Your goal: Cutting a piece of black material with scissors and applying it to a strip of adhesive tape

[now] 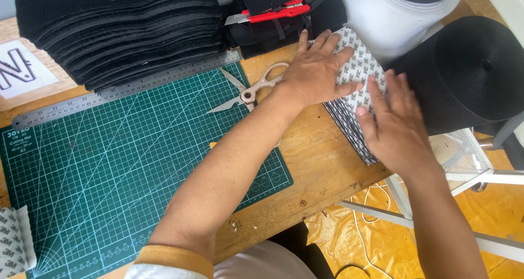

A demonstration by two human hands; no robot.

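Two bare hands lie flat and open on one stack of patterned white sheets (355,96), which sits at the table's near-right edge. Left hand (314,71) presses the stack's far end with fingers spread; right hand (396,126) covers the near end, palm down, nothing gripped in either. Judging by the pose, the sheets are being squared up or held steady; lifting one off would call for a fingertip to catch a single edge without dragging the rest, as the stack overhangs the table edge.

Just left of the stack lie open scissors (251,90) with pale handles, their blades on the corner of a green cutting mat (120,164). A steel ruler (125,88) runs along the mat's far side. Beyond the stack rests a red utility knife (270,12) on black strapping, with a tall pile of black foam pieces (120,28) farther left. Right of the stack sit a white bucket (393,17) and a black webbing roll (469,71).

How many sheets the stack holds cannot be told, since the hands cover most of it. The bucket's top is cut off.
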